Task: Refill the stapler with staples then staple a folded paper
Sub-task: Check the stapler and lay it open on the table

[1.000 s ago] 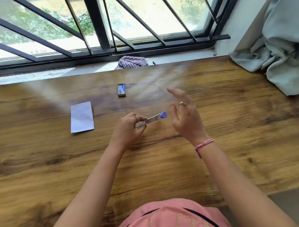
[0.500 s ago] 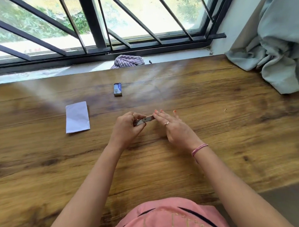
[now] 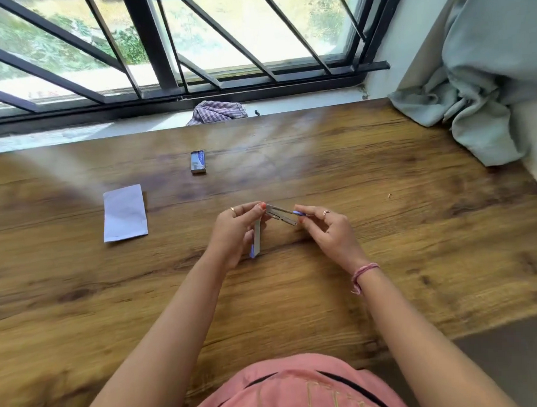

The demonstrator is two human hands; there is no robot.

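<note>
A wooden table [image 3: 386, 259] spreads beneath and all around the fingers. Well beyond the fingertips, on the pale sill at the table's far edge, lies a crumpled checked cloth [image 3: 217, 111], with a small dark speck [image 3: 257, 112] just to its right. Behind them rises a window with slanted black bars [image 3: 149, 42], greenery showing through the glass. Far to the right of the fingers, a grey-green curtain [image 3: 483, 80] bunches onto the table's corner. A tiny light scrap [image 3: 390, 195] sits on the wood, right of the fingers.

Wooden table [image 3: 386, 259], folded paper [image 3: 125, 213] left, staple box [image 3: 197, 162] farther back
</note>
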